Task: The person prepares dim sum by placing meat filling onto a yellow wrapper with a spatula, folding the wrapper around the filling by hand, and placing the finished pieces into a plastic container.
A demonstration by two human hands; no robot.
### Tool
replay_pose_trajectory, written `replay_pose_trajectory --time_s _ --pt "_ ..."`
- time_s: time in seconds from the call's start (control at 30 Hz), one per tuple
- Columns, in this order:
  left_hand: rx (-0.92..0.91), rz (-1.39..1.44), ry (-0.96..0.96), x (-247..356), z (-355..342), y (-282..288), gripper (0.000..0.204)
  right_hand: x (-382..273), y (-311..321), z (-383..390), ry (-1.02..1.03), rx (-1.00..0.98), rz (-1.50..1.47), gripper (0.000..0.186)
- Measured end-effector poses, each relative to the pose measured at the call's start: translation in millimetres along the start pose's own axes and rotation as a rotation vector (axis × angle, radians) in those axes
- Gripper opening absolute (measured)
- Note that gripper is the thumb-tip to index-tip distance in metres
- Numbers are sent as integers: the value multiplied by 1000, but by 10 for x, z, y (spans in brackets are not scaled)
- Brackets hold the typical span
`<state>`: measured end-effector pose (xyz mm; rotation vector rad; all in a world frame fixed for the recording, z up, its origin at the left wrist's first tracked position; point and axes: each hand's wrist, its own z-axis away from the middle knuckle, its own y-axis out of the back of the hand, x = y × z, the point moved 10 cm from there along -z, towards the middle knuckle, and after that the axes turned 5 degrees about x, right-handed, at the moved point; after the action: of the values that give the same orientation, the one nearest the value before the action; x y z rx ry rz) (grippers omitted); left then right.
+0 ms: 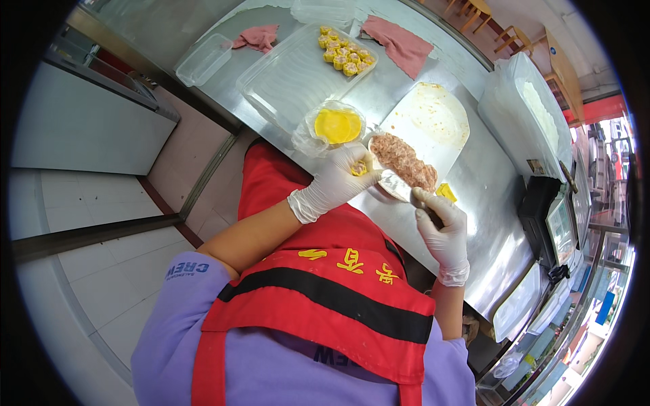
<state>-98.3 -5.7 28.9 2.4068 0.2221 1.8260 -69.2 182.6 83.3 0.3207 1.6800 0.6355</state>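
My left hand (336, 181), in a thin white glove, is closed round a small yellow-wrapped dumpling (359, 168) with filling at its top. My right hand (443, 233), gloved too, grips a flat spatula (395, 185) whose pale blade points toward the left hand, close to the dumpling. Just beyond the hands, a mound of pinkish minced meat (401, 160) lies at the near end of a white board (433, 122) with smears on it. Round yellow wrappers (337, 126) sit stacked in clear plastic beside the left hand. A yellow scrap (446, 192) lies near the right hand.
Finished dumplings (344, 54) stand at the far end of a clear tray (271, 88). Pink cloths (399, 44) and a clear container (203, 61) lie on the metal table (494, 237). A plastic-lined tub (521, 101) and a black device (542, 213) are at the right.
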Motion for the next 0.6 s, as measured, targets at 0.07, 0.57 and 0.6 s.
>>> replay_pose_trajectory --time_s 0.07,0.57,0.6 --pt "-30 428 449 -330 40 -61 16 64 38 2 -49 56 -167 34" --pt "-198 427 409 -266 70 -255 33 145 -84 -46 -4 98 -124 36" --pt "-201 360 364 -246 62 -250 31 138 -86 -48 0 99 -122 36"
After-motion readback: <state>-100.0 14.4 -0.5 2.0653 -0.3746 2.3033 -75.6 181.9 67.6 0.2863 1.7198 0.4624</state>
